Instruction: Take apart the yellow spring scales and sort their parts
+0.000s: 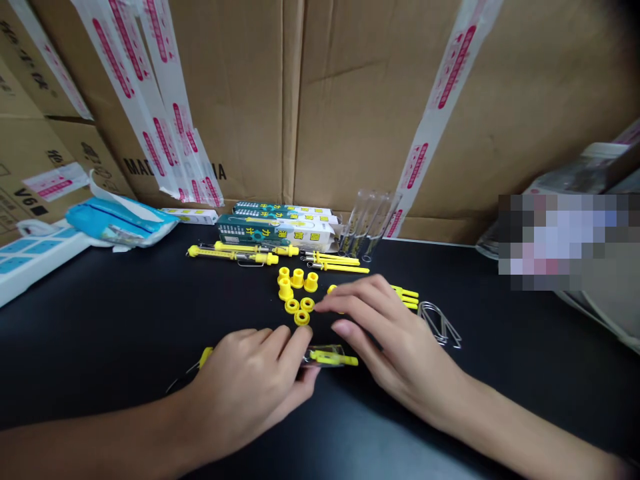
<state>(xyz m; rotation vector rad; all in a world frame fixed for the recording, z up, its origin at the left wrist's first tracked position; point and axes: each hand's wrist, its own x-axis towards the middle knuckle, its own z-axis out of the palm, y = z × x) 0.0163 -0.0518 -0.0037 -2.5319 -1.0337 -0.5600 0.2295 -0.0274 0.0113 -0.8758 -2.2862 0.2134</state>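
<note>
My left hand is wrapped round a clear tube with a yellow strip inside. The strip's end sticks out at the right; a yellow end and a thin wire hook show left of the hand. My right hand hovers over the table with fingers apart, its index fingertip close to a yellow ring. More yellow rings lie beside it, with several yellow caps behind. The right hand partly hides some yellow pieces.
Behind lie assembled yellow spring scales, yellow strips with springs, upright clear tubes and small boxes. Metal hooks lie right. A blue packet and power strip are left, a bottle right.
</note>
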